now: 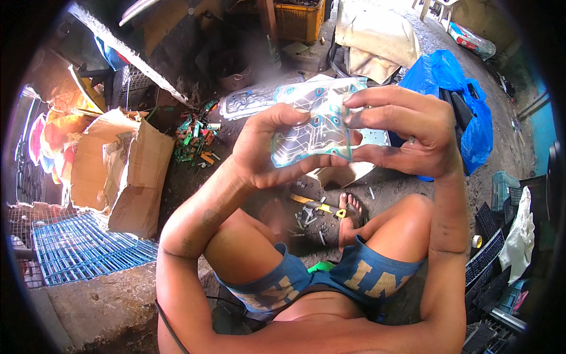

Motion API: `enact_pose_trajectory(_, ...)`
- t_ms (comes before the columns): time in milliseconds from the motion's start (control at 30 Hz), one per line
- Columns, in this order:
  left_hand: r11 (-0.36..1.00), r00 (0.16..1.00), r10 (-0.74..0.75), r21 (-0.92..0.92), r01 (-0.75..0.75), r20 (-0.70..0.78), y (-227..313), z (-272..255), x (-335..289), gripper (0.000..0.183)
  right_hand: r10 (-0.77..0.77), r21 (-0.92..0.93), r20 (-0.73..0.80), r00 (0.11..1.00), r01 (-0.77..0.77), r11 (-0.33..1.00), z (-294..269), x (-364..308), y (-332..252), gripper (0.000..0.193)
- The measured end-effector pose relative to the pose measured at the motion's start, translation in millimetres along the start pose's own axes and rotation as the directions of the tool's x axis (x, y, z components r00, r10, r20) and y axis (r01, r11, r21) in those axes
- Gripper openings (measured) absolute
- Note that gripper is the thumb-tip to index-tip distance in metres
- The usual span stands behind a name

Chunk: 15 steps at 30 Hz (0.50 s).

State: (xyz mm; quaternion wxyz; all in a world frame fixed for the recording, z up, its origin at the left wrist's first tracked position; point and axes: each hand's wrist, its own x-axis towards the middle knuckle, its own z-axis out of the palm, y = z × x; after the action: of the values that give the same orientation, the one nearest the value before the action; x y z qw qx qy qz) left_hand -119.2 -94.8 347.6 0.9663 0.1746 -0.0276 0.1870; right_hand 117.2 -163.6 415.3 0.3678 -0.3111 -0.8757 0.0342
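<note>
Both hands hold up a clear flexible keyboard membrane (pixel 312 137) with pale printed traces and blue-green patches, bent in a slight curve. My left hand (pixel 265 144) grips its left side, thumb on the face and fingers running underneath along the lower edge. On the other side, my right hand (pixel 413 127) pinches the upper right corner between bent fingers and thumb; the exact contact is partly hidden. Behind the hands, more printed clear sheets (pixel 247 103) lie on the ground. A tool with a yellow and black handle (pixel 318 205) rests by my foot among small pale strips.
A worn cardboard box (pixel 132 168) stands at left, beside a blue wire rack (pixel 88 248). Small green and orange pieces (pixel 197 135) are heaped beyond it. A blue plastic bag (pixel 474 130) holds dark panels at right. Black keyboards (pixel 483 259) are piled near the right edge.
</note>
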Motion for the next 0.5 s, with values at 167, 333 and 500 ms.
enact_pose_trajectory(167, 0.996, 0.995, 0.066, 0.059, -0.062, -0.070, -1.4, 2.0, 1.1, 0.055, 0.006, -0.026, -0.055, 0.998, -0.008, 1.000, 8.5, -3.6, -3.6, 0.023)
enact_pose_trajectory(333, 0.996, 0.996, 0.074, 0.058, -0.071, -0.056, 0.8, 4.5, -1.8, 0.053, 0.058, 0.013, -0.103, 0.993, -0.057, 0.998, 12.1, -3.9, -2.8, 0.019)
enact_pose_trajectory(500, 0.996, 0.995, 0.075, 0.063, -0.070, -0.073, 0.6, 4.3, -1.7, 0.053, 0.044, 0.022, -0.047, 0.998, -0.043, 0.999, 10.4, -3.4, -2.3, 0.017)
